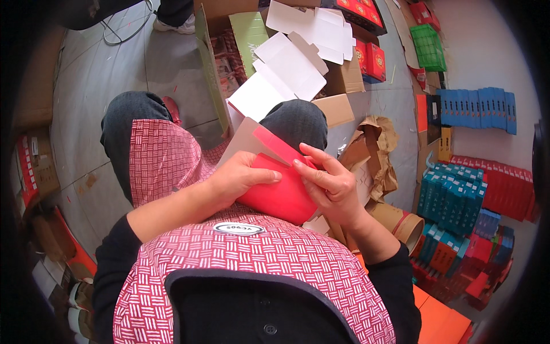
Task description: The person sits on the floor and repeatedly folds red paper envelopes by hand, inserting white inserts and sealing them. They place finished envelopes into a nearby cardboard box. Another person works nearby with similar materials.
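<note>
Over my lap I hold a red folding carton (281, 200), partly folded, with a plain greyish inner panel showing at its upper left. My left hand (243, 179) is closed on its left side, thumb pressed on the red face and fingers hidden behind. At the upper right corner my right hand (335, 186) pinches the carton's edge near a narrow red flap (278, 146), thumb and forefinger together and the other fingers bent. A patterned red apron (229, 258) lies beneath the carton.
Ahead stands an open cardboard box (209, 74) with unfolded white cartons (292, 66) on top. Crumpled brown paper (379, 155) and a cardboard tube (404, 226) lie right. Teal boxes (450, 195), blue boxes (478, 109) and a green crate (428, 49) line the wall. Another person's shoe (177, 24) shows far left.
</note>
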Action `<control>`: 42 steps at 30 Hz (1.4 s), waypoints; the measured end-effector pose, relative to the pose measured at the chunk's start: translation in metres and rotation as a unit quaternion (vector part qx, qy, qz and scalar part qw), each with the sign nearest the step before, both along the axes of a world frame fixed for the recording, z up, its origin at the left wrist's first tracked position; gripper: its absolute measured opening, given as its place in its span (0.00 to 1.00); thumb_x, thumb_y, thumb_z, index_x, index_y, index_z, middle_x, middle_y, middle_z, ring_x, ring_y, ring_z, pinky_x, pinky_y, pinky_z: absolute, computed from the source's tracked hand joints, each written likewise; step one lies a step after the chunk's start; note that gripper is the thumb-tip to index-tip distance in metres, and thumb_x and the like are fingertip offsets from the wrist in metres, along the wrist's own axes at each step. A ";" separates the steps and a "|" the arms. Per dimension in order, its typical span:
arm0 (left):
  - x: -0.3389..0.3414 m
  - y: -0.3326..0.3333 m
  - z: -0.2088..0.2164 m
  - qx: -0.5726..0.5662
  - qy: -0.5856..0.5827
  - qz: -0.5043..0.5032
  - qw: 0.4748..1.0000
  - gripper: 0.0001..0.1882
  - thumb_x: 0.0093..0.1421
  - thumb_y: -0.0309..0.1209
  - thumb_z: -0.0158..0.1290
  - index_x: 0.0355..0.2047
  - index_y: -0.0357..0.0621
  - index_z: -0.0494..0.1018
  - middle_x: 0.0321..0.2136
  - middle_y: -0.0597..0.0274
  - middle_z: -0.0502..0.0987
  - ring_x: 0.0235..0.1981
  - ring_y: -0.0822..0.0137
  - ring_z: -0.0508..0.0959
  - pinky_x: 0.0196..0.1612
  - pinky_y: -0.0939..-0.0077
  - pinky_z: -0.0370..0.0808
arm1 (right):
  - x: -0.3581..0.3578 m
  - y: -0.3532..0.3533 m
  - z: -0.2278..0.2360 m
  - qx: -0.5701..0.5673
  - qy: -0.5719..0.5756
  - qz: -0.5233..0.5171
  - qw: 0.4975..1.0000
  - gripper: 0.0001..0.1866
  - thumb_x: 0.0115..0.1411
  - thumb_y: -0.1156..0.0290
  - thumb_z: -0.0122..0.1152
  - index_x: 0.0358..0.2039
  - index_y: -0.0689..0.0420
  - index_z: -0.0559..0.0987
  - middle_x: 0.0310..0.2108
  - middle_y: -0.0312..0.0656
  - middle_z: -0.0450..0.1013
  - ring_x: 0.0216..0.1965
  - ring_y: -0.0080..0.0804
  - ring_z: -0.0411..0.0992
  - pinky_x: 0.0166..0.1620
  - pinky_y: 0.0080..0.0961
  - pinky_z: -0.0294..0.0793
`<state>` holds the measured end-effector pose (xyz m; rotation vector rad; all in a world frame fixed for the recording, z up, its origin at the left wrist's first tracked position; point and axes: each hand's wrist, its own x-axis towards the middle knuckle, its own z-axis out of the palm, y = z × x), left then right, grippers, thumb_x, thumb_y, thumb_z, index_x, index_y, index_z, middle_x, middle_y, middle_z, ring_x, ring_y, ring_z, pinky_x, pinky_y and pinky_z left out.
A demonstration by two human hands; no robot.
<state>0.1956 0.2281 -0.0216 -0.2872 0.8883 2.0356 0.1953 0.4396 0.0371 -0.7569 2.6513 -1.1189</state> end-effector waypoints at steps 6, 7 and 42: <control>0.003 0.000 -0.004 0.001 -0.002 -0.004 1.000 0.16 0.55 0.26 0.54 0.44 0.35 0.73 0.38 0.55 0.77 0.37 0.66 0.78 0.44 0.74 0.75 | 0.002 -0.002 -0.001 0.033 0.052 0.031 0.998 0.18 0.48 0.82 0.60 0.42 0.57 0.80 0.49 0.56 0.70 0.42 0.46 0.74 0.44 0.31 0.74; 0.003 0.000 -0.004 -0.002 -0.001 -0.006 1.000 0.16 0.55 0.26 0.54 0.44 0.35 0.73 0.38 0.55 0.77 0.37 0.66 0.78 0.44 0.74 0.75 | 0.002 -0.002 -0.001 0.037 0.059 0.032 0.997 0.18 0.48 0.82 0.60 0.42 0.57 0.80 0.49 0.56 0.70 0.42 0.46 0.74 0.44 0.31 0.74; 0.000 -0.004 0.002 0.012 0.074 -0.011 0.997 0.14 0.57 0.28 0.56 0.44 0.36 0.74 0.38 0.57 0.78 0.38 0.70 0.78 0.45 0.77 0.75 | -0.001 -0.001 0.001 0.000 -0.012 0.026 1.000 0.18 0.52 0.82 0.58 0.44 0.55 0.80 0.46 0.50 0.73 0.40 0.40 0.74 0.42 0.28 0.74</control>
